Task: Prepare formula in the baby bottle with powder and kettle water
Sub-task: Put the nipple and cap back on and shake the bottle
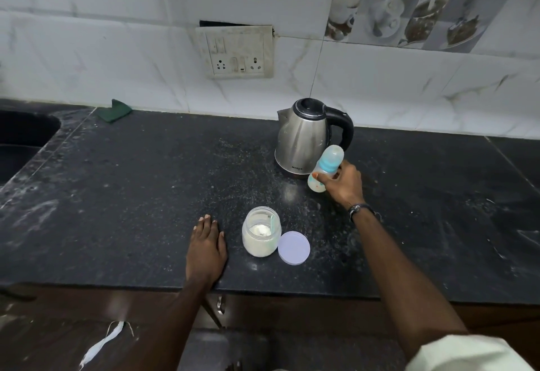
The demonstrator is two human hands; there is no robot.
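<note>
My right hand (344, 184) grips a baby bottle (326, 166) with a blue collar and a clear cap, tilted and lifted in front of the steel kettle (304, 137). The kettle stands with its black lid shut and its handle to the right. An open jar of white powder (261, 234) with a green scoop inside sits near the front edge of the counter. Its pale round lid (293, 248) lies flat just right of it. My left hand (206, 246) rests flat on the dark counter (146, 195), a little left of the jar, holding nothing.
A sink (23, 134) is set into the counter at the far left. A green scrub pad (114, 110) leans at the wall. A switch and socket plate (237, 52) is on the tiled wall. Cabinet doors with a handle (219, 304) are below.
</note>
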